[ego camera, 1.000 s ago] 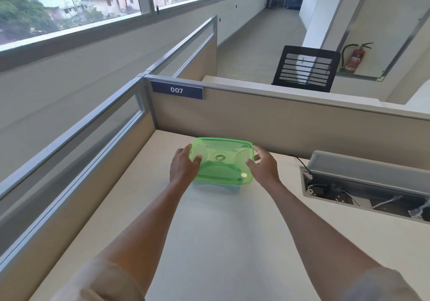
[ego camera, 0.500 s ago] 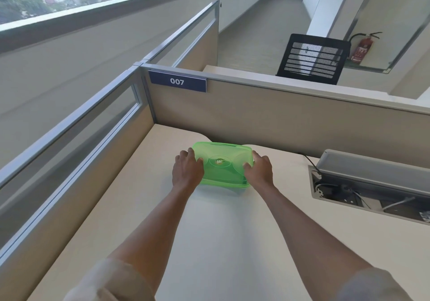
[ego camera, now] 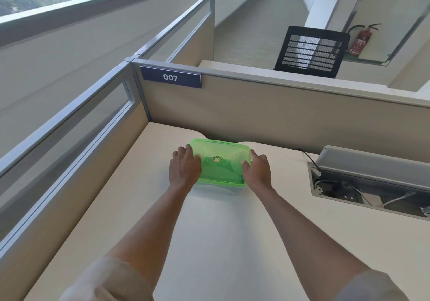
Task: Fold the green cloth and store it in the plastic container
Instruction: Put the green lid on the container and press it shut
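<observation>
We work at a pale, smooth table (ego camera: 221,231) in an office cubicle, with beige partition panels (ego camera: 267,119) along its far and left edges and a window above the left one. We count one translucent green rectangular plastic container lid (ego camera: 221,161), sitting on a clear container near the far edge, close to the far left corner. Our left hand (ego camera: 185,169) presses on the lid's left end, fingers together and curled over the rim; our right hand (ego camera: 257,170) presses the right end likewise. We cannot see the green cloth. One open grey cable tray (ego camera: 372,179) lies at the right edge, one blue "007" plate (ego camera: 171,77) hangs on the far panel, and beyond it stand one black mesh chair (ego camera: 311,53) and one red fire extinguisher (ego camera: 360,40).
</observation>
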Action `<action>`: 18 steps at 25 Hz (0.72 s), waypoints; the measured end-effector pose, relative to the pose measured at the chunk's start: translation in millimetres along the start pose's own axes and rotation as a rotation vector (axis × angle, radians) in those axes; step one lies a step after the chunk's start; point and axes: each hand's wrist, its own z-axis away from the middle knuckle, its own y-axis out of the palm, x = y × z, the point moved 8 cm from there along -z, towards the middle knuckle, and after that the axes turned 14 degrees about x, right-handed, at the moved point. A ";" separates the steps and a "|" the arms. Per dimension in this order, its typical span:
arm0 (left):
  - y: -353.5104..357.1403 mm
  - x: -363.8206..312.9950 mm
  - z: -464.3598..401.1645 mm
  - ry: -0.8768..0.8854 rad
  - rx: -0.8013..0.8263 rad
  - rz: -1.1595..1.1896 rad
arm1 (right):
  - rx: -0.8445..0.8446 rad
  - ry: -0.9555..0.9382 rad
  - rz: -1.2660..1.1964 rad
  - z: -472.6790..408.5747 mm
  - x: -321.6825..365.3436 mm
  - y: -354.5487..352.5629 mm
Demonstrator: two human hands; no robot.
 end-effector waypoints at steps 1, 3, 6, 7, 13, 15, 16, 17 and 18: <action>0.6 -0.7 0.3 0.000 -0.002 -0.004 | -0.010 0.000 0.015 1.1 -0.4 0.4; 1.7 -1.8 1.3 -0.002 -0.002 -0.013 | -0.034 0.015 0.050 4.4 -1.3 2.4; 2.2 -2.4 3.2 -0.013 0.007 -0.030 | -0.056 0.051 0.075 9.0 -1.8 6.6; 2.1 -2.9 3.8 -0.014 0.011 -0.038 | -0.060 0.054 0.073 9.7 -1.7 7.3; 0.7 -9.0 10.9 0.001 -0.001 -0.102 | -0.044 0.045 0.051 8.9 -7.3 4.6; -0.2 -9.9 13.3 -0.001 -0.005 -0.111 | -0.046 0.051 0.047 9.2 -8.1 4.5; -0.4 -10.3 14.2 -0.005 -0.006 -0.115 | -0.053 0.049 0.048 9.6 -7.9 4.3; -0.4 -10.6 15.0 -0.010 -0.007 -0.119 | -0.062 0.044 0.047 10.2 -7.3 4.0; -0.7 -11.0 15.6 -0.017 -0.010 -0.121 | -0.073 0.038 0.043 10.6 -6.4 3.5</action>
